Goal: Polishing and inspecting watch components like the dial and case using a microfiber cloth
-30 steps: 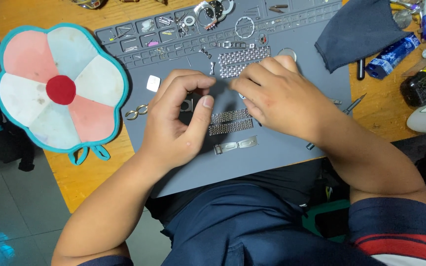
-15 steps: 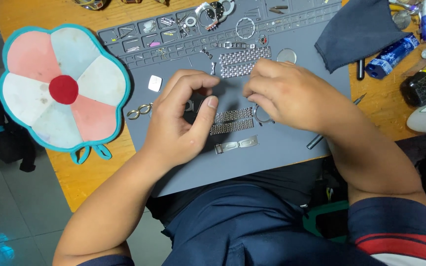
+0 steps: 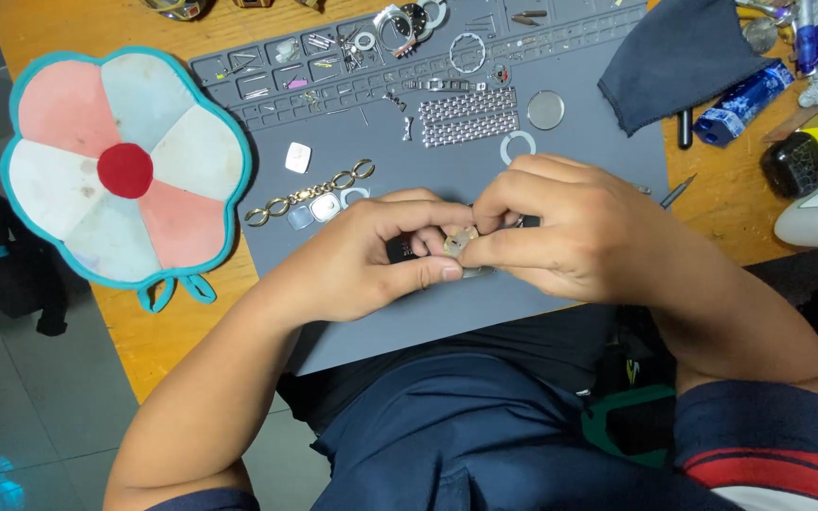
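A wooden table [image 3: 172,350] carries a large grey work mat [image 3: 560,322], with moulded compartments along its far edge holding small metal bits. To the left of the mat lies a flower-shaped pad [image 3: 125,170] with a teal border, pink and pale petals and a red centre. At the mat's far right corner sits a dark blue cloth [image 3: 684,57], and beyond it a blue bottle [image 3: 745,99] and a black round container [image 3: 792,166]. On the mat, a silver mesh band [image 3: 469,115] lies near the compartments, a gold chain bracelet [image 3: 310,194] lies to the left of the hands, and a metal ring [image 3: 518,147] and a round glass disc [image 3: 545,110] lie just beyond the right hand.

Both hands meet near the middle of the mat. The left hand [image 3: 362,270] has its grip clenched around a small watch part [image 3: 456,241], thumb pressed along its near side. The right hand [image 3: 560,232] pinches the same watch part from the other side, fingers curled tightly over it. The piece is mostly hidden between the fingertips, just above the mat.
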